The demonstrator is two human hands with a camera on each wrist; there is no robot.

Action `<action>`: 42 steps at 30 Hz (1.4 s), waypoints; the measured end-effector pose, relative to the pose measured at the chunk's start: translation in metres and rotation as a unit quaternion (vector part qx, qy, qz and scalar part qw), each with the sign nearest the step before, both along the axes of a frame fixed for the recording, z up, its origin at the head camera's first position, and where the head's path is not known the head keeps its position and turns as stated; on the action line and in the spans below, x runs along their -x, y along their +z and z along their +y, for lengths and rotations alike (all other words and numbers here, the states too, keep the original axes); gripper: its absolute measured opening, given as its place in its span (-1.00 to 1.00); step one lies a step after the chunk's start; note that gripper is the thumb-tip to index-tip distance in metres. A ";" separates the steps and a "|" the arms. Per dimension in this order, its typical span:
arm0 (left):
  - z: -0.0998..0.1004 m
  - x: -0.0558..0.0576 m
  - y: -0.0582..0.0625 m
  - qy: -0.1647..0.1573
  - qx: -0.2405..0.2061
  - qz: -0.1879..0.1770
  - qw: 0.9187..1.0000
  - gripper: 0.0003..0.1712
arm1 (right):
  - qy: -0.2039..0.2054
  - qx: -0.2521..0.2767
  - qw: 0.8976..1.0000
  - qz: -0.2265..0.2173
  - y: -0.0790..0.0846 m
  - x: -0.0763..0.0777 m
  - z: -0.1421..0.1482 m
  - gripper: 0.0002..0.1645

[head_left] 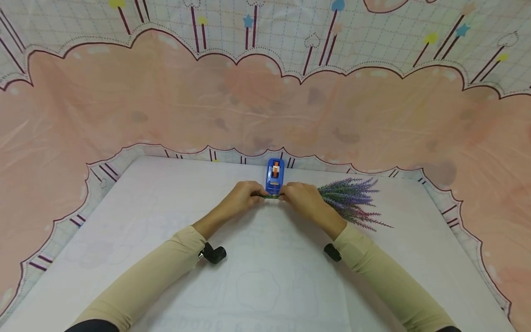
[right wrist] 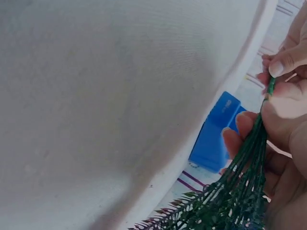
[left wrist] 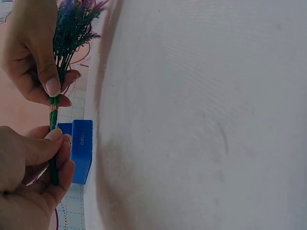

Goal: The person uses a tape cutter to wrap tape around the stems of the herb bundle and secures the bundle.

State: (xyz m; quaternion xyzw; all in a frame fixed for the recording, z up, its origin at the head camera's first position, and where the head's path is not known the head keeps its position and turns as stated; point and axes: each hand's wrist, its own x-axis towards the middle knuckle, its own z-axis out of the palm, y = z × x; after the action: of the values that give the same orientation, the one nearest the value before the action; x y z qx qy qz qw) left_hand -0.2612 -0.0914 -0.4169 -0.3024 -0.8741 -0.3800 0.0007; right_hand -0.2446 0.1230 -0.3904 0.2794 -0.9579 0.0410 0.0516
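Note:
A bunch of artificial lavender with purple and pink flower heads is held by its green stems between both hands, above the far part of the table. My left hand pinches the lower stem end between thumb and fingers. The right hand grips the stems closer to the flowers, which spread out to the right. In the left wrist view a narrow tan band circles the stems between the two hands. Just beyond the hands stands a blue tape dispenser with an orange hub.
A white tabletop lies under both arms, its far edge close behind the dispenser. Patterned cloth in pink and white hangs behind and around the table. A black wrist camera sticks out below the left sleeve.

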 end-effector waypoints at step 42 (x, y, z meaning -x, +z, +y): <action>0.001 0.011 -0.004 0.023 0.023 0.052 0.998 -0.86 | -0.023 0.016 1.000 0.000 -0.003 0.011 -0.005 -0.72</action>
State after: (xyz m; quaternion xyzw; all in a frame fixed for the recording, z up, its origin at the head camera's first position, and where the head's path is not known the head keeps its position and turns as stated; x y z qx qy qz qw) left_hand -0.2720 -0.0902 -0.4206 -0.3013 -0.8882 -0.3434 0.0481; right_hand -0.2558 0.1178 -0.3934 0.2565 -0.9633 0.0550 0.0574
